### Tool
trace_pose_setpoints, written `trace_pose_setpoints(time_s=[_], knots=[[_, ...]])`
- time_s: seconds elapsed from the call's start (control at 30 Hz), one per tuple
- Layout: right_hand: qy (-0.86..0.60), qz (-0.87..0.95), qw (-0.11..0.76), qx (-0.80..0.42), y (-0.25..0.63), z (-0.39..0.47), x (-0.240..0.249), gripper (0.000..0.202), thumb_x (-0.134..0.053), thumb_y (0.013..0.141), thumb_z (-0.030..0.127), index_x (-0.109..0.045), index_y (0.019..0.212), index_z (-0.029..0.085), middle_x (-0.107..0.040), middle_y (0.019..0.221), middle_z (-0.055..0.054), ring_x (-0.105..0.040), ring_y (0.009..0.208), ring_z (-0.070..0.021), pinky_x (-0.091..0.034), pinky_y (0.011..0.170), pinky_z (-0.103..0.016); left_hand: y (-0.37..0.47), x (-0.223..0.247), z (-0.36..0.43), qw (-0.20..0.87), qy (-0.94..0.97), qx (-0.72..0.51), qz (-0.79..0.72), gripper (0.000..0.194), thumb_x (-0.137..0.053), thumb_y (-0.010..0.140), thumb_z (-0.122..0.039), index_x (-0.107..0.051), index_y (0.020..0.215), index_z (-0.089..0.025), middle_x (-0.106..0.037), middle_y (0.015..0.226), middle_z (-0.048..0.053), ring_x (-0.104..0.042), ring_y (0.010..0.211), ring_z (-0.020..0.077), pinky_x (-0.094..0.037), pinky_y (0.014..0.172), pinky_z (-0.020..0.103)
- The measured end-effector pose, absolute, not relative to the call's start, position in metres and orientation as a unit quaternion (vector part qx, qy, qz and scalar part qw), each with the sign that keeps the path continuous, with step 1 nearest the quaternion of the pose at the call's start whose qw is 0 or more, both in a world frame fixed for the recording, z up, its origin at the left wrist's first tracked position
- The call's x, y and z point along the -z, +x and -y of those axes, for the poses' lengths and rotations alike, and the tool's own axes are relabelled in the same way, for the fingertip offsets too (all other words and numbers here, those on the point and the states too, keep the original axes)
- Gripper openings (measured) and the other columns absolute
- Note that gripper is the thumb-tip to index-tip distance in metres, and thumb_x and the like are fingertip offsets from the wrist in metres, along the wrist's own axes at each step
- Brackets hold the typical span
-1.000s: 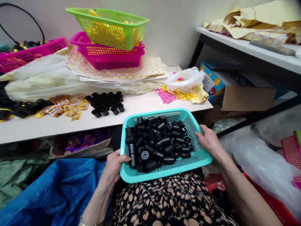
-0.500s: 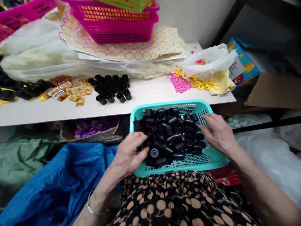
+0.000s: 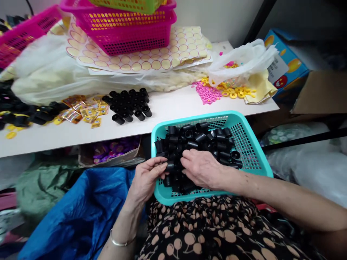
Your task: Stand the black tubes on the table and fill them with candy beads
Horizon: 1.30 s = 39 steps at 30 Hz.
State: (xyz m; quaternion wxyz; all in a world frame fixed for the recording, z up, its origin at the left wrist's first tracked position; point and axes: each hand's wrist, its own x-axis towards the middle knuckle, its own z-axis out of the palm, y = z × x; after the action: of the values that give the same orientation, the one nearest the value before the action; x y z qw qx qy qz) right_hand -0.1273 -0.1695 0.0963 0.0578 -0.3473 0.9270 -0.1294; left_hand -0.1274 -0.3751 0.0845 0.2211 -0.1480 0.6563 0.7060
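Observation:
A turquoise plastic basket (image 3: 252,144) rests at my lap, holding many short black plastic cylinders (image 3: 200,137). Over its left side, my left hand (image 3: 150,171) pinches one black plastic cylinder (image 3: 170,166) between thumb and fingers. My right hand (image 3: 202,168) reaches across the basket, its fingers curled down among the cylinders close to my left hand. Those fingertips are partly hidden, and what they grip, if anything, does not show. On the white shelf, a group of black cylinders (image 3: 128,104) stands upright in rows.
The white shelf (image 3: 173,104) carries small yellow packets (image 3: 89,110), pink beads (image 3: 207,94), yellow rings (image 3: 234,92) and a stacked pink basket (image 3: 135,39) on sticker sheets. A blue sack (image 3: 81,213) lies at lower left. A cardboard box (image 3: 320,92) stands at right.
My right hand has moved left from the basket's right side to the cylinders near my left hand. My left hand has closed on a black cylinder. The view has shifted slightly.

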Motion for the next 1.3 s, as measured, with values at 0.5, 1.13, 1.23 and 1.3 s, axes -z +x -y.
trace_pose_setpoints(time_s=[0.5,1.13,1.23,1.3], knots=[[-0.088,-0.854,0.069,0.508,-0.12,0.126,-0.088,0.023,-0.06,0.07,0.011,-0.053,0.09,0.02,-0.04,0.066,0.007,-0.036,0.056,-0.007,-0.029,0.052,-0.021,-0.15,-0.096,0.347,0.266,-0.095,-0.771,-0.571,0.025,-0.076,0.066,-0.022,-0.07,0.089,-0.012,-0.065,0.073,0.005,-0.052,0.052,0.005,-0.039,0.048,0.015],[-0.066,-0.923,0.014,0.378,-0.133,0.081,-0.089,0.021,-0.062,0.078,0.025,-0.061,0.098,0.019,-0.059,0.099,-0.006,-0.052,0.089,-0.0207,-0.044,0.077,-0.036,-0.173,-0.096,0.343,0.172,-0.101,-0.782,-0.591,0.026,-0.076,0.064,-0.021,-0.071,0.087,-0.013,-0.065,0.071,0.004,-0.057,0.057,0.0088,-0.04,0.048,0.016],[-0.17,-0.936,-0.041,0.305,-0.143,0.095,-0.091,0.013,-0.053,0.085,0.021,-0.061,0.095,0.017,-0.061,0.097,-0.007,-0.05,0.09,-0.0213,-0.043,0.082,-0.037,-0.174,-0.093,0.346,0.165,-0.098,-0.779,-0.597,0.025,-0.076,0.065,-0.021,-0.071,0.088,-0.013,-0.065,0.07,0.003,-0.057,0.057,0.0083,-0.041,0.048,0.016],[-0.246,-0.931,-0.02,0.27,-0.149,0.11,-0.092,0.015,-0.046,0.086,0.014,-0.061,0.091,0.016,-0.061,0.091,-0.007,-0.051,0.086,-0.0197,-0.044,0.08,-0.034,-0.173,-0.092,0.345,0.165,-0.098,-0.778,-0.598,0.025,-0.076,0.064,-0.021,-0.071,0.088,-0.013,-0.065,0.07,0.003,-0.057,0.058,0.0085,-0.041,0.048,0.016]])
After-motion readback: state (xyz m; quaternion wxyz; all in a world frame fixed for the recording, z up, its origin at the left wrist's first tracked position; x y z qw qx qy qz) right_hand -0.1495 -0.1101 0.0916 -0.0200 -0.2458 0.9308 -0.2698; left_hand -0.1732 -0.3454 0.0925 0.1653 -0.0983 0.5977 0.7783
